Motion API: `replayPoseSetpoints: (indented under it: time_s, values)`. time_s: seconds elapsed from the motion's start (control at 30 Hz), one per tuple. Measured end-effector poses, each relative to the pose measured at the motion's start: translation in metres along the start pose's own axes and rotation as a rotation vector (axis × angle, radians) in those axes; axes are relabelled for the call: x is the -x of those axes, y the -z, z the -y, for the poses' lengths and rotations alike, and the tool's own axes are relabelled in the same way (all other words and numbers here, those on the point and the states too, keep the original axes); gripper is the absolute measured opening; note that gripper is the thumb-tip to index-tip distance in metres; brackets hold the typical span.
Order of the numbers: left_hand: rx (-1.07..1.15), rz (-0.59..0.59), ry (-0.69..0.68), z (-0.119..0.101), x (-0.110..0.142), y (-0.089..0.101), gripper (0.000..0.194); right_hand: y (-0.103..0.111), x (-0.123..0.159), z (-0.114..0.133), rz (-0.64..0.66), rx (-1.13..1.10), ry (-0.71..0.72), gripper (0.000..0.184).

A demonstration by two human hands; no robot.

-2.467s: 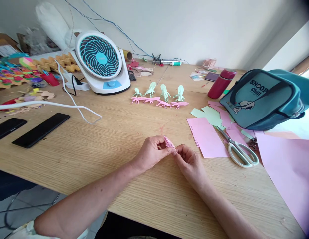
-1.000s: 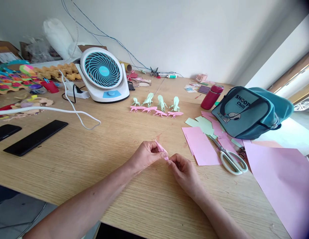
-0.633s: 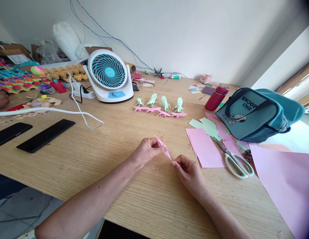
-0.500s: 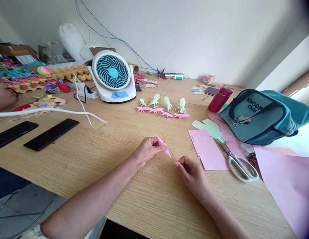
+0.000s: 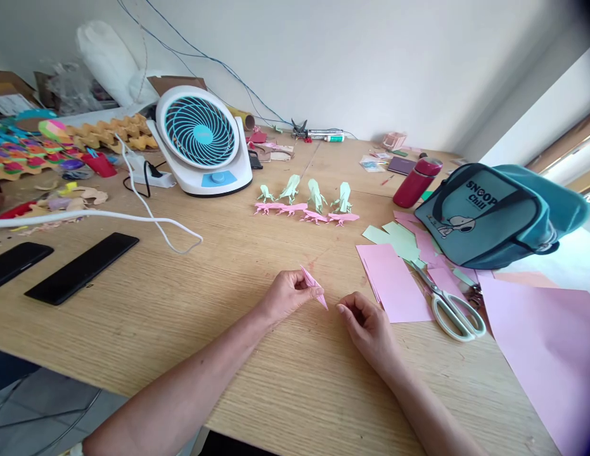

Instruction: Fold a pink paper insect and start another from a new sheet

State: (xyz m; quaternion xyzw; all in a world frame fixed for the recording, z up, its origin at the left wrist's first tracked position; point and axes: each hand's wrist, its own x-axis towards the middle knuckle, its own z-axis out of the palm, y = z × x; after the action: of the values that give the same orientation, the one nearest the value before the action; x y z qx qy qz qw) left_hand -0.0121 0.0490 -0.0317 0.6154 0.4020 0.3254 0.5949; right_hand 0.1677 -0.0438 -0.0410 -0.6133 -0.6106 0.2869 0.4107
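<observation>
- The left hand (image 5: 286, 296) has thumb and fingers clamped on a small folded piece of pink paper (image 5: 310, 278), held near the middle of the counter (image 5: 218, 285), its sharp tip slanting toward five o'clock.
- The right hand (image 5: 371, 328) is just off that tip, at about four o'clock and apart from the paper; its fingers curl toward the thumb around nothing I can make out, and I can't tell whether their tips meet.
- To my eye this is shaping by folding, well along, since the piece is already narrow and pointed.
- Any further crease at the tip would call for a light right-hand pinch, with the left grip steadying the layers uncrushed.
- At twelve o'clock from the paper stand pale green paper figures (image 5: 315, 195), with pink paper figures (image 5: 291, 208) just nearer.
- At three o'clock lie pink rectangular sheets (image 5: 397, 285), pale-handled scissors (image 5: 438, 292) close by.
</observation>
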Motion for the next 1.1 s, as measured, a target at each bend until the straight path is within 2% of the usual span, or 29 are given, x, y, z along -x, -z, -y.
replayPoseSetpoints:
  time_s: [0.17, 0.3, 0.57, 0.7, 0.87, 0.97, 1.03, 1.1]
  values:
    - [-0.101, 0.047, -0.008, -0.002, 0.005, -0.005, 0.020, -0.005, 0.000, 0.006, 0.117, 0.054, 0.024, 0.018]
    - [-0.094, 0.085, -0.029, -0.005, 0.008, -0.010, 0.016, -0.006, 0.000, 0.007, 0.119, 0.126, 0.051, 0.012]
    - [-0.078, 0.102, -0.050, -0.003, 0.012, -0.013, 0.014, 0.001, 0.003, 0.014, 0.157, 0.108, 0.167, 0.016]
    - [-0.014, 0.122, -0.075, -0.006, 0.016, -0.014, 0.016, 0.003, 0.005, 0.014, 0.197, 0.091, 0.163, 0.017]
    - [0.032, 0.081, -0.079, -0.010, 0.016, -0.015, 0.014, 0.003, 0.007, 0.014, 0.226, 0.117, 0.116, 0.021]
    - [0.091, 0.065, -0.020, -0.007, 0.011, -0.011, 0.013, 0.004, 0.008, 0.014, 0.205, 0.096, 0.066, 0.029]
    - [0.118, 0.085, 0.012, -0.003, 0.007, -0.006, 0.014, 0.003, 0.008, 0.013, 0.126, 0.092, 0.010, 0.037]
    - [0.129, 0.131, -0.016, 0.000, 0.006, 0.000, 0.016, 0.002, 0.007, 0.012, 0.074, 0.097, -0.024, 0.040]
